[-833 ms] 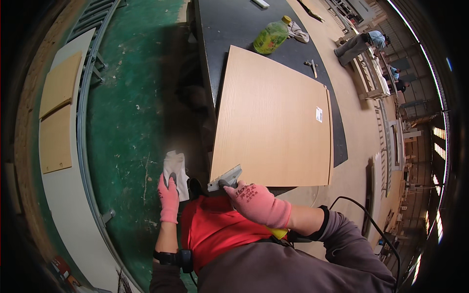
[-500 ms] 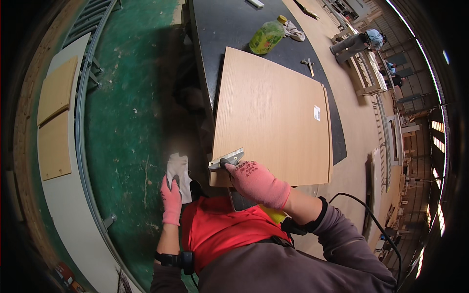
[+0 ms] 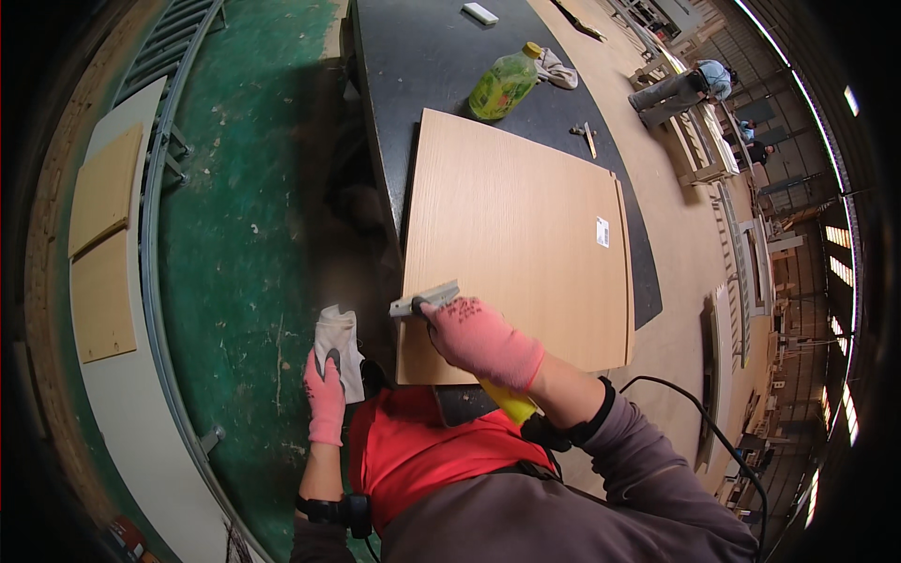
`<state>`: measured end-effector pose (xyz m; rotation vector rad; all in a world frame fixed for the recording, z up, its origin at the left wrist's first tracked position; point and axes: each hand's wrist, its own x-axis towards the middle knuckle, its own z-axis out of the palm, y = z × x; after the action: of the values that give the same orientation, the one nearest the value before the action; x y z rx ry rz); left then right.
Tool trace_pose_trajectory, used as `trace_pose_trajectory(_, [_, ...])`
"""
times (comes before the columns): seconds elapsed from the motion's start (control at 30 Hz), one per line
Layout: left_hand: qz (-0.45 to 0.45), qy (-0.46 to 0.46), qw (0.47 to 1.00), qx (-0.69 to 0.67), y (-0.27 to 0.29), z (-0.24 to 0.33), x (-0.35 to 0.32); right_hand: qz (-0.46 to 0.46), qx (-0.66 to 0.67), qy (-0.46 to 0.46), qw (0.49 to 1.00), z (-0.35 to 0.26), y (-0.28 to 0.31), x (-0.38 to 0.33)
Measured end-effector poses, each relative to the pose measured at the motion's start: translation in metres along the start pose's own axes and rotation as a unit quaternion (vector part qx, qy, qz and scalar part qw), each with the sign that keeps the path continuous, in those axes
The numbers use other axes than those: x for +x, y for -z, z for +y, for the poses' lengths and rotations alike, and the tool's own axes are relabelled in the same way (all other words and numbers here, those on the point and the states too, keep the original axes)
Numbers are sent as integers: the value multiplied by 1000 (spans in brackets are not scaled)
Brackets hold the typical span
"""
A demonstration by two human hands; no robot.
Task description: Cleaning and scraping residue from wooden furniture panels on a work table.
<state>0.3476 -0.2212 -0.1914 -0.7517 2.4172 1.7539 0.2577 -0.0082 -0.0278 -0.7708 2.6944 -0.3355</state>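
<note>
A flat wood-grain panel with a white label lies on the black table. My right hand, in a pink glove with dark fingertips, is closed round a grey scraper with a wide straight blade. The blade is at the panel's near left edge; whether it touches the surface I cannot tell. To the left of the table, my left hand, gloved alike, grips a folded white cloth above the floor.
On the table beyond the panel stand a green bottle with a yellow cap, a crumpled rag and a small tool. Left is a roller conveyor with boards. A person works at a far bench.
The panel and table sit slightly lower in view. My right hand and the scraper have shifted a little left across the panel. My left hand still holds the cloth.
</note>
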Motion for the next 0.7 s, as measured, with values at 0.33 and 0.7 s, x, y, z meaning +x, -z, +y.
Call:
trace_pose_trajectory(0.33, [6, -3, 1000, -23, -21, 45, 11, -3, -10, -33, 999, 70, 47, 80])
trace_pose_trajectory(0.7, [-11, -40, 998, 46, -23, 80, 32, -25, 39, -178, 983, 179, 123, 257])
